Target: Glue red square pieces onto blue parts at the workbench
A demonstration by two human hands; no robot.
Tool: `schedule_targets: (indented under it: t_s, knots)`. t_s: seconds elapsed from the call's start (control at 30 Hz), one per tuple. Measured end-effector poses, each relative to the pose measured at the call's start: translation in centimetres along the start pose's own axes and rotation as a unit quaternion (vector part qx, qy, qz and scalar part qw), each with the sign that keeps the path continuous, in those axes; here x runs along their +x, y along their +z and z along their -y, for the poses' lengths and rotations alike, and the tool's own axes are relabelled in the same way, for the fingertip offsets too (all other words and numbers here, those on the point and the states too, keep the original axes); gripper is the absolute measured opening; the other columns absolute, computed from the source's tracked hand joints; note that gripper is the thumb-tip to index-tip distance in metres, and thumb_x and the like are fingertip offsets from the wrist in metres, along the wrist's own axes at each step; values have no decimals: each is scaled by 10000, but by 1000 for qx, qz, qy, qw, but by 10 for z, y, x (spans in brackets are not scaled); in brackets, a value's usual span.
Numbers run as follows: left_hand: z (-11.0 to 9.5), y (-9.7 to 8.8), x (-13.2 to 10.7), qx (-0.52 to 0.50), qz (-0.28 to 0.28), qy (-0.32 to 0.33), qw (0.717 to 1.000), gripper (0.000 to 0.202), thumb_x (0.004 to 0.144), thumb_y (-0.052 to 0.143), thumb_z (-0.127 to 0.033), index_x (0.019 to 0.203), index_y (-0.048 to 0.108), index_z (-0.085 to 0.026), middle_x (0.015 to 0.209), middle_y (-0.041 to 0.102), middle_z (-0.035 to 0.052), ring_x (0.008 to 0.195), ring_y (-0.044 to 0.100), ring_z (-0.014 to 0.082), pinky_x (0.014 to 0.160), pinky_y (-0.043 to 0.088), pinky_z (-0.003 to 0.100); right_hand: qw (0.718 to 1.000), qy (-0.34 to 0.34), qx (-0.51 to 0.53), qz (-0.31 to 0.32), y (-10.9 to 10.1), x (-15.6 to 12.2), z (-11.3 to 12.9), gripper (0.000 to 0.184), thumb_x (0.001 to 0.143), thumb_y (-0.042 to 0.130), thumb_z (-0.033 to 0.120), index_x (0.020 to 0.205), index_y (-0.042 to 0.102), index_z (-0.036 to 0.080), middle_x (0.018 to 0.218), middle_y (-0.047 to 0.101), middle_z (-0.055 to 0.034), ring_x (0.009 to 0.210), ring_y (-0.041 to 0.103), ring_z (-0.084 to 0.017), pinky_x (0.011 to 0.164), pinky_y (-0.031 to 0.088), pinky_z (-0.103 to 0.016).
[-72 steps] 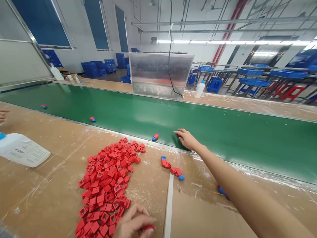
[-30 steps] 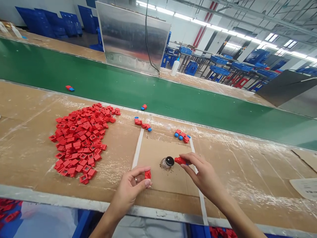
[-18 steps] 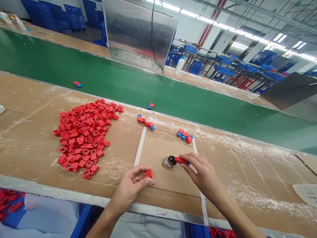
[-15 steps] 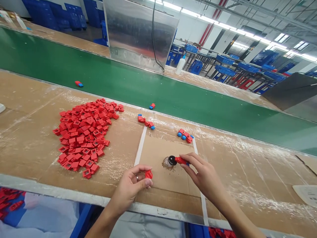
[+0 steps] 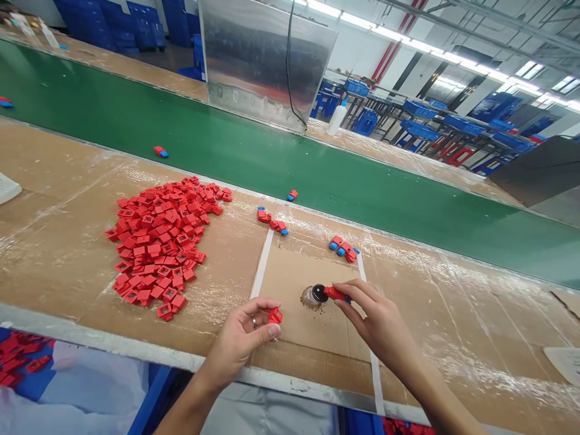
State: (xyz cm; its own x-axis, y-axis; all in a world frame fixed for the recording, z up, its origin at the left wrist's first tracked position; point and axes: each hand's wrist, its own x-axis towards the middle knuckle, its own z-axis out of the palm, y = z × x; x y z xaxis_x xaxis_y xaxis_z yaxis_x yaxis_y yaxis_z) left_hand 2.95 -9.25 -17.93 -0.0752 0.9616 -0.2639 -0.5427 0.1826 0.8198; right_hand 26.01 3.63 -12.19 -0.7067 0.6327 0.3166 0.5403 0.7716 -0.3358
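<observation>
My left hand point(image 5: 244, 335) pinches a small red plastic part point(image 5: 274, 315) between thumb and fingers, just above the cardboard sheet point(image 5: 312, 326). My right hand point(image 5: 376, 320) grips a red and blue part point(image 5: 336, 294), its tip touching a small round jar with a dark top point(image 5: 315, 295) that stands on the cardboard. A large heap of red square parts point(image 5: 163, 241) lies on the bench to the left of my hands.
Small groups of red and blue pieces point(image 5: 343, 248) and more pieces point(image 5: 272, 220) lie near the green conveyor belt point(image 5: 317, 175), which carries single pieces point(image 5: 292, 195). A metal box point(image 5: 265, 60) stands behind it. Blue crates fill the background.
Since 2.4 s ago my right hand came back from the belt to the jar. Over the last second both hands stayed nearly still; pieces on the belt drifted right.
</observation>
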Motion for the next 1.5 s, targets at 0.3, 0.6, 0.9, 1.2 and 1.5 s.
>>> schedule_targets:
  t_s: [0.3, 0.6, 0.9, 1.2, 1.5]
  knots:
    - [0, 0, 0, -6, 6, 8, 1000, 336, 767, 774, -220, 1077, 646, -198, 887, 646, 5, 786, 556, 87, 715, 478, 193, 1000, 3, -6, 10, -1, -2, 2, 192, 984, 483, 264, 1123, 601, 205, 1031, 663, -76, 894, 665, -182, 734, 550, -294]
    - [1, 0, -1, 0, 8, 22, 1000, 318, 782, 762, -218, 1073, 634, -211, 871, 616, -9, 790, 547, 85, 718, 482, 194, 1000, -4, -7, 5, 0, -1, 3, 179, 979, 497, 251, 1119, 599, 206, 1020, 661, -71, 875, 663, -175, 722, 541, -283]
    - [-2, 2, -1, -24, 6, 13, 1000, 312, 757, 780, -220, 1043, 656, -207, 895, 657, 5, 820, 588, 100, 773, 482, 210, 1000, 3, 0, -3, -7, 2, 5, 206, 983, 484, 283, 1138, 600, 213, 1056, 662, -85, 920, 667, -197, 748, 556, -317]
    - [-2, 4, -5, 5, 14, -15, 1000, 356, 732, 800, -257, 1043, 642, -186, 874, 678, 14, 819, 621, 125, 816, 486, 264, 998, 37, 41, -20, -12, 6, 17, 199, 964, 530, 263, 1142, 611, 229, 1086, 650, -69, 951, 647, -193, 797, 535, -320]
    - [-1, 5, -4, 16, 33, -14, 999, 329, 741, 788, -260, 1037, 668, -185, 925, 702, 44, 865, 610, 153, 828, 491, 293, 983, 54, 173, -19, 12, -1, 73, 198, 940, 569, 233, 1131, 621, 233, 1029, 669, -54, 928, 651, -167, 792, 537, -254]
